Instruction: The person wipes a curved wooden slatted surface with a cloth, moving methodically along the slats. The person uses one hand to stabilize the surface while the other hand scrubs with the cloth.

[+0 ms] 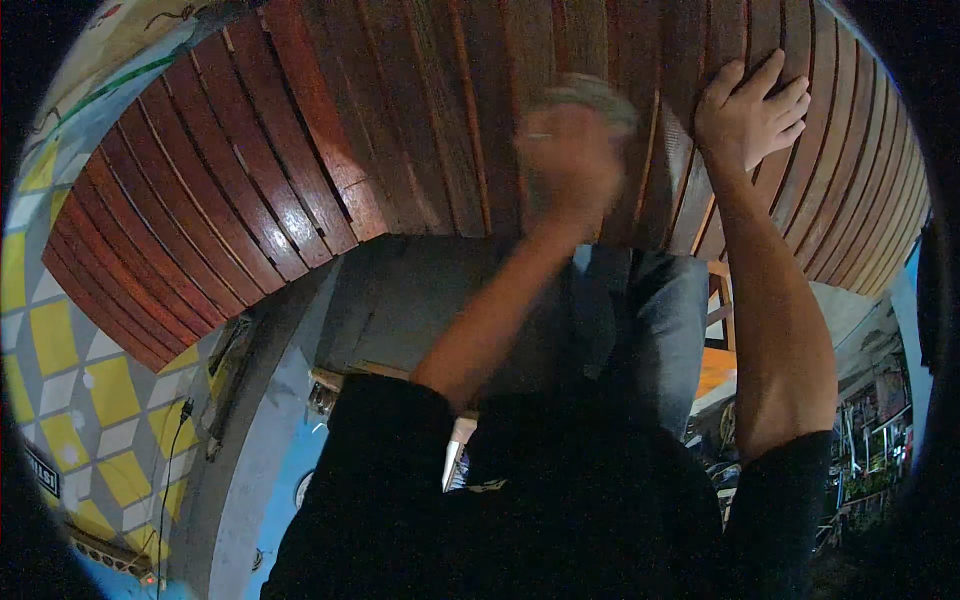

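Note:
A wide surface of wooden slats [440, 120] spans the upper part of the head view. Its left end is glossy and reddish, while the slats toward the right look duller and paler. My left hand [572, 165], smeared by motion, is closed on a pale greenish pad [605, 100] against the middle slats. Whether that pad is cloth or an abrasive sheet is too blurred to tell. Farther right, my right hand [752, 115] rests on the slats with its fingers spread and nothing in it.
Yellow, white and grey patterned tiles [110, 390] show at the left, with a black plug and cord [187, 410] over them. A power strip [110, 555] lies at the lower left. Cluttered items [870, 440] stand at the lower right, near an orange surface [717, 370].

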### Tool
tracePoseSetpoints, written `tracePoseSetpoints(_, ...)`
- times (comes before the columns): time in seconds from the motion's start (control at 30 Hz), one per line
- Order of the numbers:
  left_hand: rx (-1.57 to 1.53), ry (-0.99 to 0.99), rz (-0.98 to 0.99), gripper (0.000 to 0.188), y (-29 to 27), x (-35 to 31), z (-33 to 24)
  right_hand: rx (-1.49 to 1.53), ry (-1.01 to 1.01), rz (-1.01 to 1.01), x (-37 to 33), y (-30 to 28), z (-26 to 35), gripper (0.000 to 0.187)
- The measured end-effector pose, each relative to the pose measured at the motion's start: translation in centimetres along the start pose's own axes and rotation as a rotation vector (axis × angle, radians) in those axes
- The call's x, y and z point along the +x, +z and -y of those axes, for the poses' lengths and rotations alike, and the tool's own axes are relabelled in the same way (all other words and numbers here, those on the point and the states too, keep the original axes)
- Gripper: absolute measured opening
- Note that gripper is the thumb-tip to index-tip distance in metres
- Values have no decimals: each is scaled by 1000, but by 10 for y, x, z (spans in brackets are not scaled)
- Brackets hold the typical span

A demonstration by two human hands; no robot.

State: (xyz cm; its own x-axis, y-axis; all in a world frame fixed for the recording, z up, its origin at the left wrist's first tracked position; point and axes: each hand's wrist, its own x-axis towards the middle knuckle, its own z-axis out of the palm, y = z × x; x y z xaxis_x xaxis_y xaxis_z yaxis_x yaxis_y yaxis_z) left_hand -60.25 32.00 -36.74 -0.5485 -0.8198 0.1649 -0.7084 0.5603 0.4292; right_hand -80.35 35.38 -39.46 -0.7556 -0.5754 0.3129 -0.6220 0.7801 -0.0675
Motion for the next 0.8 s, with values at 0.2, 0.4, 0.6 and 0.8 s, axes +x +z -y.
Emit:
tracePoseSetpoints(0.2, -300, -15, 180, 29, 20, -15, -78, 6, -14, 5, 3, 3, 0, 60)
tracePoseSetpoints(0.4, 246, 253, 210, 24, -39, -42, 73, 17, -21, -13, 2, 0, 1, 59)
tracePoseSetpoints(0.6, 500, -209, 199, 28, -131, -46, 210, 3, 14, 7, -2, 0, -3, 59)
tracePoseSetpoints(0.8, 477, -515, 70, 31, -49, -62, 126, 92, 36, 62, -3, -5, 4, 62)
